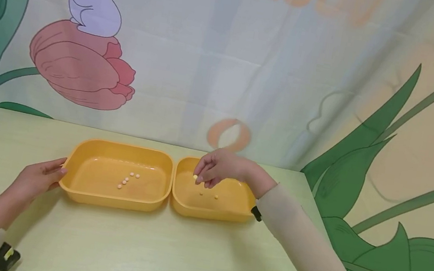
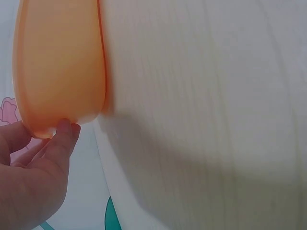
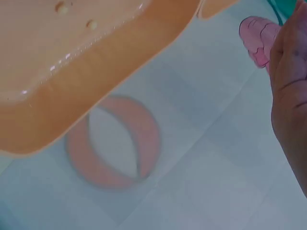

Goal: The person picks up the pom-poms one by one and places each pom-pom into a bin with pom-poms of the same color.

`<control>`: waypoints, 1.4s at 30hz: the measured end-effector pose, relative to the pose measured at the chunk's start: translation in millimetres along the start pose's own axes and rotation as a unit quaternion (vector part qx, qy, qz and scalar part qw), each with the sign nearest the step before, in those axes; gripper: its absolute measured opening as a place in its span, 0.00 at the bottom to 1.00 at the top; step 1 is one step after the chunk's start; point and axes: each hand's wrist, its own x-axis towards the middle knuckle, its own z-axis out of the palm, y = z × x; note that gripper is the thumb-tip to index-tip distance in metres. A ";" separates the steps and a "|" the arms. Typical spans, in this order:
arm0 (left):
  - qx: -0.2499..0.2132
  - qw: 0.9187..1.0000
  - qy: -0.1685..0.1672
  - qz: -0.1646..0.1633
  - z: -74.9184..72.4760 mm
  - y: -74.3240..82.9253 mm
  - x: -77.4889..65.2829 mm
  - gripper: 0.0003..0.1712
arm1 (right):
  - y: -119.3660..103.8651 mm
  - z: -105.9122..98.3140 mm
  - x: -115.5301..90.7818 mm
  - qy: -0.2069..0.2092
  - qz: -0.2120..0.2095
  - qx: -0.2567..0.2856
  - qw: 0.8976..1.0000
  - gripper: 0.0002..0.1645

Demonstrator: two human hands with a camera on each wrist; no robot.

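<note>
The larger yellow tray (image 1: 113, 199) is on the left, with several small pale round pieces (image 1: 124, 182) on its floor. My left hand (image 1: 36, 177) holds its left end, and the left wrist view shows the fingers and thumb at the edge of the tray (image 2: 62, 62). Above the smaller yellow tray (image 1: 204, 213), my right hand (image 1: 220, 167) pinches a small yellow round piece (image 1: 195, 177) between its fingertips. Beneath that hand, small yellow round pieces (image 1: 216, 197) lie in the smaller tray. In the right wrist view, the fingertips are out of frame.
Both trays stand side by side on a light wood-grain table (image 1: 130, 250), their ends touching or nearly so. Behind the table hangs a printed cloth (image 1: 194, 65) with a rabbit and tulips. Its leaf pattern reaches along the right side of the table.
</note>
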 end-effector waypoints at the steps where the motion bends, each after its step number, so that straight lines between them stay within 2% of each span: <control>1: 0.001 1.000 0.000 0.000 -0.3 0.2 -0.1 0.37 | -1.5 -4.1 2.1 -0.006 0.002 -0.004 1.000 0.06; 10: 0.002 1.000 0.000 0.001 -0.2 1.5 -1.2 0.37 | 7.2 -25.9 33.6 -0.064 0.011 -0.015 0.998 0.07; 17: 0.002 1.000 -0.005 0.011 0.0 0.1 -1.4 0.36 | 27.1 -27.9 64.4 -0.088 0.062 -0.004 0.994 0.05; 21: -0.003 1.000 -0.002 0.002 1.1 0.7 -1.4 0.37 | 37.3 -29.6 79.7 -0.099 0.087 -0.001 0.991 0.05; 32: 0.000 1.000 0.000 0.006 0.2 0.5 -2.5 0.37 | 60.5 -27.1 107.2 -0.105 0.151 -0.029 0.983 0.05; 42: -0.005 1.000 0.001 0.000 -0.6 1.7 -1.8 0.37 | 75.5 -18.3 117.4 -0.068 0.145 -0.056 0.986 0.06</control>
